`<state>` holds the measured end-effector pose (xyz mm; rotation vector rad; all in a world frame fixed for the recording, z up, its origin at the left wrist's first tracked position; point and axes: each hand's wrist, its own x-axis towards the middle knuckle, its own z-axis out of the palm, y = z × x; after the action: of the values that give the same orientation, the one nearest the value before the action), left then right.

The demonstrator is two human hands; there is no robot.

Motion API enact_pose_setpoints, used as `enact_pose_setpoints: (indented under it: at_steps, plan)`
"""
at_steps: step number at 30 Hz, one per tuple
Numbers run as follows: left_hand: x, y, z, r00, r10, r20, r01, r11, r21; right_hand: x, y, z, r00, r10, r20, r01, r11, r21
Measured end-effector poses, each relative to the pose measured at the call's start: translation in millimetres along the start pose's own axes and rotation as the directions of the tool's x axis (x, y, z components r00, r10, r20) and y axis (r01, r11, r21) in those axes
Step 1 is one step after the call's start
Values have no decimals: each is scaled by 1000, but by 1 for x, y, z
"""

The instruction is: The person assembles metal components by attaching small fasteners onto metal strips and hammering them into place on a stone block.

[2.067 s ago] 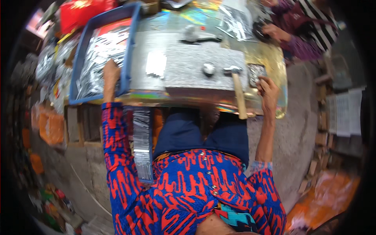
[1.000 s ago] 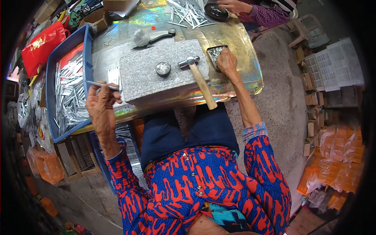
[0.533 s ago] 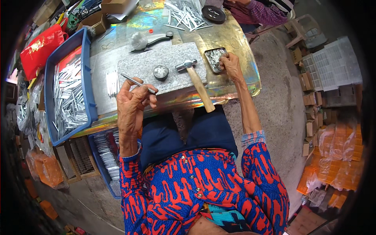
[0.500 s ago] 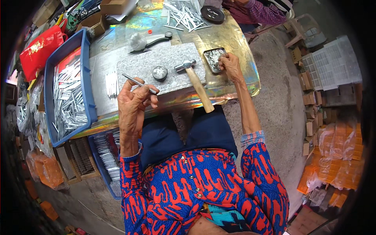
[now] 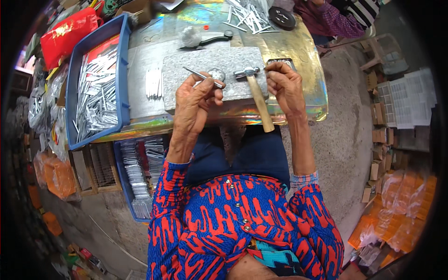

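My left hand (image 5: 193,98) pinches a slim silver metal rod (image 5: 195,72) between thumb and fingers, tilted across the near side of a grey stone slab (image 5: 233,57). Just behind the rod sits a small round container (image 5: 216,73) with pale contents, partly hidden by my fingers. My right hand (image 5: 287,89) is raised at the slab's right end with thumb and fingertips pressed together; anything between them is too small to make out. Behind it a dark rectangular tray (image 5: 290,62) of small shiny parts is mostly covered. Between my hands a hammer (image 5: 259,100) lies on the slab, its wooden handle overhanging the table edge.
To the left, a blue bin (image 5: 123,79) holds many silver rods, with a row of rods (image 5: 154,84) beside the slab. Black-handled pliers (image 5: 210,40), a loose rod pile (image 5: 249,16) and a round dark dish (image 5: 282,18) lie farther back. Another person's sleeve (image 5: 343,21) shows at far right.
My right hand has lifted away from the small tray and come left toward the slab. My left hand, still holding the rod, has moved slightly inward; the view has shifted too.
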<state>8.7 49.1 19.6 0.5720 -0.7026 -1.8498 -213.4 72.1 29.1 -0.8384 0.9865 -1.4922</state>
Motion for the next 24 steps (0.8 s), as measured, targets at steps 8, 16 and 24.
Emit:
enact_pose_setpoints:
  at_steps: [8, 16, 24]
  plan:
    - [-4, -1, 0, 996, -89, -9, 87, 984, -153, -27, 4, 74, 984, -1, 180, 23, 992, -124]
    - [-7, 1, 3, 993, -118, -7, 114, 971, -211, -29, 9, 85, 985, -7, 172, 43, 978, -202]
    - [-8, 0, -2, 989, -147, 36, 151, 970, -188, -30, 8, 85, 983, -2, 181, 36, 981, -189]
